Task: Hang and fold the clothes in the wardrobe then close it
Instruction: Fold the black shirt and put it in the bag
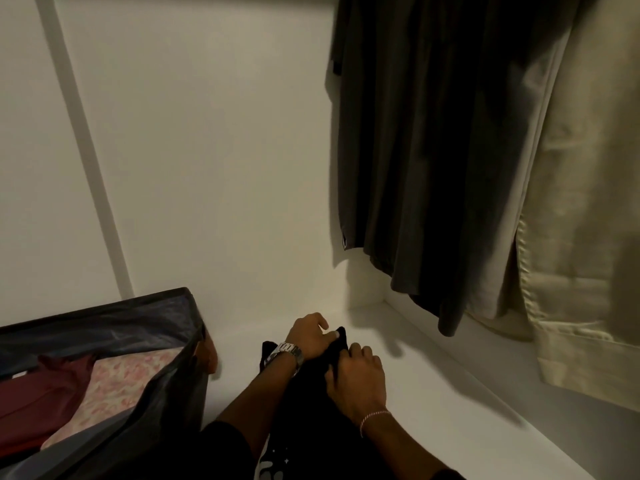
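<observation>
My two hands work a black garment (311,386) on the white wardrobe shelf (433,393) at the bottom centre of the frame. My left hand (310,336), a metal watch (285,355) on its wrist, pinches the garment's far edge, its fingers (330,336) curled onto a raised peak of the cloth. My right hand (358,377), a thin bracelet (374,417) at the wrist, lies just beside it with its fingers bent down into the fabric, gripping it. The garment runs from that peak back toward the bottom edge of the frame, where a pale print (268,465) shows on it. At lower left a dark fabric storage box (166,368) stands on the same shelf, holding a maroon piece (41,389) and a pink floral piece (121,379) folded side by side. At upper right a dark grey shirt (426,150) hangs down against the white back wall (207,150), and next to it at the right edge hangs a beige shirt (585,237), its hem reaching lower than the grey one's.
</observation>
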